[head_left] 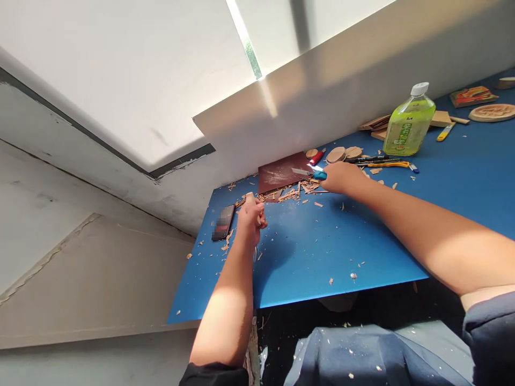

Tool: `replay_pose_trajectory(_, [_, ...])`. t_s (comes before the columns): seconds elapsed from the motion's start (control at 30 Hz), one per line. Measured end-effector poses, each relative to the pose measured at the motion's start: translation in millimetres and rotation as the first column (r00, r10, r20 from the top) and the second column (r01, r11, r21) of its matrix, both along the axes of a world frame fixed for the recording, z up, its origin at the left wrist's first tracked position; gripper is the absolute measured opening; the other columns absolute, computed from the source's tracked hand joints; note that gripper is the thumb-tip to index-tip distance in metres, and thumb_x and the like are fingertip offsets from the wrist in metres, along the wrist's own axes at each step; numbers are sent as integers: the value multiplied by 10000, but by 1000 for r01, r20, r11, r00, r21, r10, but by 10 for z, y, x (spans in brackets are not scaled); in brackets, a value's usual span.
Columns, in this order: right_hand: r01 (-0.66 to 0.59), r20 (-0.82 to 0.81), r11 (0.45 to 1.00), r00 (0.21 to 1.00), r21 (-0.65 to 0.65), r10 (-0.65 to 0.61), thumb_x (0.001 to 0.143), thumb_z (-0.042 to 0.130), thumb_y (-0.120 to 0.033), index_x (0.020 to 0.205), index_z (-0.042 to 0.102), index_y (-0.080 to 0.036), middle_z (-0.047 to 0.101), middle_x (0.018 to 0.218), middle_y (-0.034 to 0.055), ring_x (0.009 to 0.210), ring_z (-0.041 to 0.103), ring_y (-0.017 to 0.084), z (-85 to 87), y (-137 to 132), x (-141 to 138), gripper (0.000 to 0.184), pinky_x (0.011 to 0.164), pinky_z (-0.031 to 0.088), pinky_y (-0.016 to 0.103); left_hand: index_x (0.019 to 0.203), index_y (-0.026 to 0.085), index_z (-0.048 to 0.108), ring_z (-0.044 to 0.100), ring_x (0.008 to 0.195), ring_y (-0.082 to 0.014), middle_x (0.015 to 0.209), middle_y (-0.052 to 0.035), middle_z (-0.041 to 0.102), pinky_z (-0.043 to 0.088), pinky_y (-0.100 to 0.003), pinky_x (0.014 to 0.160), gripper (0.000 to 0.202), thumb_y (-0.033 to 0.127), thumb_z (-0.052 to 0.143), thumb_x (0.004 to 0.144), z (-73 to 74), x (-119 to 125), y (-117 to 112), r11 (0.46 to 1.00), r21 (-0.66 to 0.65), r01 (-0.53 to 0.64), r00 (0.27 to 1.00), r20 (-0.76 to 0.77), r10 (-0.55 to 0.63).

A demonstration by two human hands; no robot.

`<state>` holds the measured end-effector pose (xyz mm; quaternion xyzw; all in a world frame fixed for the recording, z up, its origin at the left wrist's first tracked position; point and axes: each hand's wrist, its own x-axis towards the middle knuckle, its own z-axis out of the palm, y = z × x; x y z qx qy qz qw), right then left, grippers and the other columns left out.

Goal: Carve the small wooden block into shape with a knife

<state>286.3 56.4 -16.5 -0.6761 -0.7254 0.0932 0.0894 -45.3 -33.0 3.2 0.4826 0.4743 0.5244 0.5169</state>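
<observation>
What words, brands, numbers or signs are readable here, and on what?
None reads clearly.
Bottle: column of characters on its label, too small and blurred.
Phone: partly pixelated, nothing legible.
Red-and-yellow printed block: no lettering I can make out.
Blue knife in the right hand: no legible marks.
</observation>
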Motion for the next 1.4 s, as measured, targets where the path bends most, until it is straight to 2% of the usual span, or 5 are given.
replay_pose_trajectory(0.13, [-152, 10, 988, 988, -26, 152, 978, 566, -523, 1102, 812, -231, 816, 1157, 174, 1053, 750, 361, -39, -165, -255, 400, 839, 534, 400, 998, 231, 564, 426, 549, -100, 704, 69, 502, 359, -252, 542, 474, 510, 856, 751, -208, 90, 6, 994, -22, 103, 956, -274, -105])
replay_pose_trajectory(0.33, [-317, -11, 945, 948, 83, 319, 963, 573, -435, 1051, 786, -260, 835, 1104, 87, 995, 747, 295, -45, -417, -464, 289, 750, 462, 340, 1018, 208, 630, 558, 762, -168, 867, -3, 639, 414, -280, 688, 501, 595, 863, 800, -308, 158, -37, 992, 73, 107, 755, -655, -34])
replay_pose_trajectory(0.77, [-384, 13, 923, 923, -32, 384, 922, 589, -408, 1008, 826, -237, 844, 1072, 125, 941, 772, 304, 11, -622, -755, 304, 757, 501, 344, 987, 199, 619, 601, 873, -207, 934, -27, 651, 436, -316, 772, 425, 537, 832, 844, -268, 326, -146, 961, 157, 228, 733, -678, -63])
replay_pose_trajectory(1.0, [-344, 65, 939, 937, 0, 343, 909, 607, -414, 1035, 839, -225, 839, 1093, 156, 1014, 781, 351, 55, -546, -716, 325, 822, 563, 389, 923, 202, 621, 532, 732, -164, 802, 2, 608, 374, -290, 656, 449, 553, 859, 778, -298, 340, -148, 992, 87, 93, 776, -631, -18])
replay_pose_trajectory(1.4, [-223, 103, 975, 970, 22, 220, 913, 613, -412, 1149, 830, -209, 824, 1146, 205, 1055, 776, 381, 28, -362, -533, 380, 839, 568, 429, 920, 218, 623, 546, 743, -181, 819, -3, 634, 372, -301, 649, 452, 559, 864, 745, -215, 349, -32, 995, 87, -51, 685, -722, 98])
